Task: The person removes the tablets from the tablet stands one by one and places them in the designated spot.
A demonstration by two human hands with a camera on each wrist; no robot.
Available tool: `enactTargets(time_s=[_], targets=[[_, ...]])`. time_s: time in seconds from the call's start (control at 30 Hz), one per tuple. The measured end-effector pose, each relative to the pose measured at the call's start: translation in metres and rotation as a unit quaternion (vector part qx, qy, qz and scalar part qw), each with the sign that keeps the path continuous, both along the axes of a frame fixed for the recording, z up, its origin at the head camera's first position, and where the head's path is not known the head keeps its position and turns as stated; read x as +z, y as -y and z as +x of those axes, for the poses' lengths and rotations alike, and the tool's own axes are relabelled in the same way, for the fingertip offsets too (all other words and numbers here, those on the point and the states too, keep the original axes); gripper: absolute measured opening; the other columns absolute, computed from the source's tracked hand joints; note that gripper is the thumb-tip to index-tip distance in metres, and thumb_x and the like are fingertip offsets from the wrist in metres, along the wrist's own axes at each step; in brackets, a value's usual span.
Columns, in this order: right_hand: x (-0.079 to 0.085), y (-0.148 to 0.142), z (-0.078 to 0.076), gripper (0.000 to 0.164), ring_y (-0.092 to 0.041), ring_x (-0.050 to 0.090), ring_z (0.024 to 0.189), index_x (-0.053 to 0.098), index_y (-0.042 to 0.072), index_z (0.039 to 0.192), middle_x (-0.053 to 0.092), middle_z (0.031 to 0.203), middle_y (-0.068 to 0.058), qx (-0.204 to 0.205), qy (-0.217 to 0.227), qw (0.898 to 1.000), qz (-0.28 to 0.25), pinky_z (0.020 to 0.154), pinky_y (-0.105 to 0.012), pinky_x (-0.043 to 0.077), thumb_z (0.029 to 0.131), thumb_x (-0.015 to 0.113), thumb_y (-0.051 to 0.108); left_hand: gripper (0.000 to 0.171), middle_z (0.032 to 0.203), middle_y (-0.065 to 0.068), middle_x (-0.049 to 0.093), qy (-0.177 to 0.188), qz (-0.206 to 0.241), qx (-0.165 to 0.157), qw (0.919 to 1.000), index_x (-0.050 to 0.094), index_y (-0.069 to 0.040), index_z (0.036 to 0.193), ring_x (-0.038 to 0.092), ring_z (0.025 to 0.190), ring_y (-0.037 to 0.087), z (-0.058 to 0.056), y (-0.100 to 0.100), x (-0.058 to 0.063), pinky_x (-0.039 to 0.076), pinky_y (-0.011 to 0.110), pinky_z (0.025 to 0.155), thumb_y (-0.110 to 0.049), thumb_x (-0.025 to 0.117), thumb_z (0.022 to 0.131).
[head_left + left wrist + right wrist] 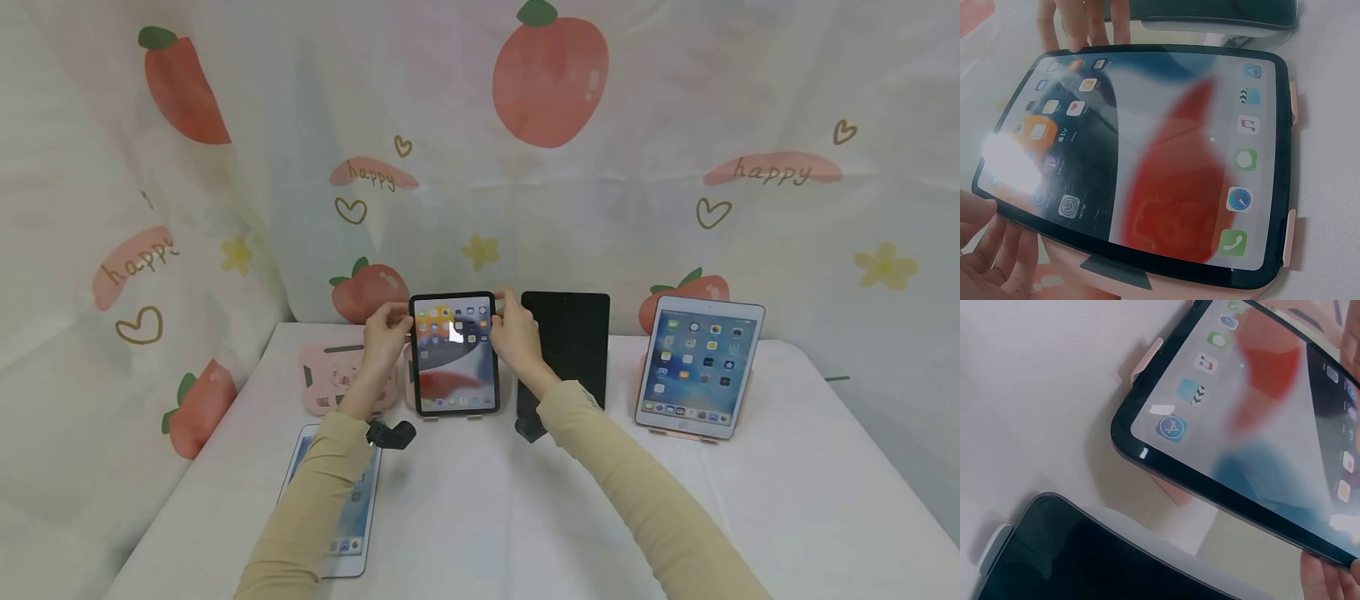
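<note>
A black-bezelled tablet (457, 358) with its home screen lit leans upright near the table's middle. The lips of a pink stand (1289, 237) catch its bottom edge. My left hand (385, 343) pinches the tablet's upper left side. On the opposite side, my right hand (519, 340) pinches the edge near the top. Fingers of the left hand (1004, 250) partly pass behind the tablet in the left wrist view. Only the fingertips of the right hand (1325, 578) show at the edge in the right wrist view.
A dark-screened tablet (566, 333) stands just right, partly behind my right forearm. Farther right, a white tablet (701, 367) leans on a pink stand. An unoccupied pink stand (315, 375) is at left. Another white tablet (352, 558) lies flat under my left forearm.
</note>
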State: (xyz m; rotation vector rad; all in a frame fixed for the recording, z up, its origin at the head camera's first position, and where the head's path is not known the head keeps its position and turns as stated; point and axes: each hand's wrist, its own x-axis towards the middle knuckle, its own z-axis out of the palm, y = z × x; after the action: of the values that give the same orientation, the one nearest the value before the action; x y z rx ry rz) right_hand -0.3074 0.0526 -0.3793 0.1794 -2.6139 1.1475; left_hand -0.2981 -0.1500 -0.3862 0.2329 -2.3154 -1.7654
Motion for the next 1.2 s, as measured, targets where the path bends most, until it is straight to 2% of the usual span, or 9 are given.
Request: enactTargets(time_s=[0.37,0.5,0.7,1.0,1.1,1.2], targets=[[0.002,-0.007,0.006,0.035,-0.027,0.067,0.089,0.052,0.013,0.128,0.067,0.099,-0.013,0.019,-0.004,0.998,-0.055,0.073,-0.041,0.053,0.095,0.054,0.005,0.025,0.109,0.011,0.058,-0.009,0.023,-0.013,0.9996,0.059,-0.008,0.122,0.059,0.102,0.023,0.008,0.003,0.000,0.054,0.039,0.093,-0.012,0.055,0.097],[0.003,-0.010,0.008,0.034,-0.026,0.066,0.087,0.053,0.014,0.127,0.065,0.099,-0.013,0.030,0.001,0.997,-0.075,0.072,-0.038,0.052,0.094,0.056,0.005,0.025,0.112,0.011,0.058,-0.015,0.046,-0.023,0.9986,0.058,-0.008,0.121,0.058,0.104,0.023,0.012,0.005,0.000,0.052,0.040,0.096,-0.012,0.055,0.097],[0.006,-0.012,0.012,0.033,-0.026,0.065,0.083,0.054,0.013,0.124,0.065,0.098,-0.014,0.035,0.004,0.995,-0.093,0.068,-0.034,0.054,0.093,0.057,0.003,0.026,0.118,0.012,0.058,-0.016,0.050,-0.025,0.9983,0.058,-0.009,0.123,0.059,0.108,0.025,0.017,0.006,0.000,0.051,0.040,0.098,-0.013,0.054,0.097],[0.006,-0.014,0.018,0.031,-0.025,0.064,0.081,0.054,0.014,0.122,0.063,0.097,-0.013,0.044,-0.011,0.993,-0.105,0.066,-0.033,0.057,0.093,0.057,0.002,0.025,0.112,0.010,0.056,-0.041,0.055,-0.034,0.9970,0.058,-0.007,0.121,0.056,0.099,0.018,0.025,0.006,0.002,0.052,0.042,0.097,-0.010,0.054,0.097],[0.005,-0.014,0.020,0.032,-0.025,0.064,0.082,0.053,0.014,0.122,0.063,0.097,-0.013,0.048,-0.019,0.993,-0.104,0.068,-0.034,0.057,0.093,0.056,0.002,0.025,0.110,0.010,0.056,-0.054,0.052,-0.037,0.9965,0.058,-0.006,0.121,0.056,0.096,0.016,0.028,0.007,0.002,0.053,0.039,0.094,-0.008,0.055,0.097],[0.006,-0.014,0.023,0.032,-0.026,0.064,0.083,0.053,0.014,0.123,0.063,0.097,-0.013,0.054,-0.026,0.993,-0.104,0.069,-0.034,0.058,0.094,0.056,0.001,0.024,0.108,0.009,0.057,-0.062,0.049,-0.034,0.9963,0.058,-0.005,0.120,0.056,0.094,0.014,0.031,0.007,0.001,0.055,0.031,0.089,-0.008,0.055,0.096]])
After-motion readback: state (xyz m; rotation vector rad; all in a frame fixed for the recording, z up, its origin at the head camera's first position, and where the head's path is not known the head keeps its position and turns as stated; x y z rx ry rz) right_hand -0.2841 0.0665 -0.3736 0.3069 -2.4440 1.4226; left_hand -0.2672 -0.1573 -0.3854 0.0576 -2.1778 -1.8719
